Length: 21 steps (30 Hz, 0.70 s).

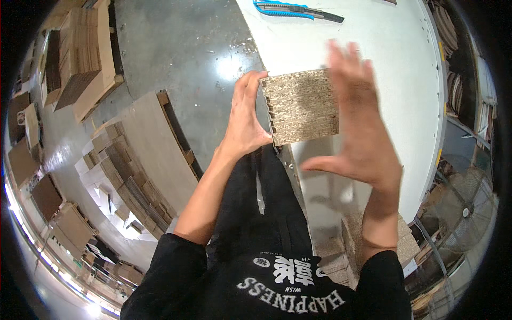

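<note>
A squarish block of stacked corrugated cardboard pieces [301, 109] lies at the left edge of the white table [394, 176], its rough, fluted edges facing up. My left hand [248, 114] grips its left side, fingers at the far corner and thumb at the near corner. Over the block's right side, my right hand [360, 117] is spread open, thumb apart from the fingers and slightly smeared by motion. Whether its palm touches the block I cannot tell. Farther back on the table lies a blue utility knife [298, 10], its dark end pointing right.
More cardboard blocks [333, 264] stand beside me at the lower right. On the grey floor to the left are pallets with flat cardboard [149, 144] and tall cardboard stacks [80, 58]. A large fan [465, 212] stands beyond the table's right edge.
</note>
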Available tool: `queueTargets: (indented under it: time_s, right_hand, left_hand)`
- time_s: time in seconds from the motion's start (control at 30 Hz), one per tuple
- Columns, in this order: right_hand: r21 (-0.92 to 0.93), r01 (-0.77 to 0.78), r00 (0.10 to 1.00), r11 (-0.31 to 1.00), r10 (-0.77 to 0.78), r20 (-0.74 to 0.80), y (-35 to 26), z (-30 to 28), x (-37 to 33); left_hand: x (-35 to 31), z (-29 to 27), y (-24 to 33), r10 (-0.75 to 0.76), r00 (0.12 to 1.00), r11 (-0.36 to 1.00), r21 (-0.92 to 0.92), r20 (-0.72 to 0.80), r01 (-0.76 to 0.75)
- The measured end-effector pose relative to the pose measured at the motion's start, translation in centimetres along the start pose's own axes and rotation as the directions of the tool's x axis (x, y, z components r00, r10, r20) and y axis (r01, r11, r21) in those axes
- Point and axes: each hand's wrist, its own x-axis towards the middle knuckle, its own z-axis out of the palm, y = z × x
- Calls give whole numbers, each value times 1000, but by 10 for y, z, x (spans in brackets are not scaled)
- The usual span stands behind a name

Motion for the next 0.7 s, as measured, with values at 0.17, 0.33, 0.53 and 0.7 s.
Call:
queueTargets:
  time_s: [0.17, 0.33, 0.53, 0.7]
  right_hand:
    - [-124, 15, 998, 992, -6, 68, -7, 48, 20]
    - [-107, 25, 1000, 994, -27, -14, -2, 55, 17]
    - [-189, 18, 999, 982, -13, 30, -4, 55, 16]
    - [-139, 48, 996, 989, -37, 80, -3, 48, 19]
  left_hand:
    - [7, -1, 3, 10, 1000, 999, 36, 25, -11]
    - [35, -69, -5, 156, 901, 954, 175, 406, -245]
    - [167, -51, -5, 390, 920, 806, 463, 53, -368]
    - [207, 2, -12, 357, 882, 539, 703, 308, -464]
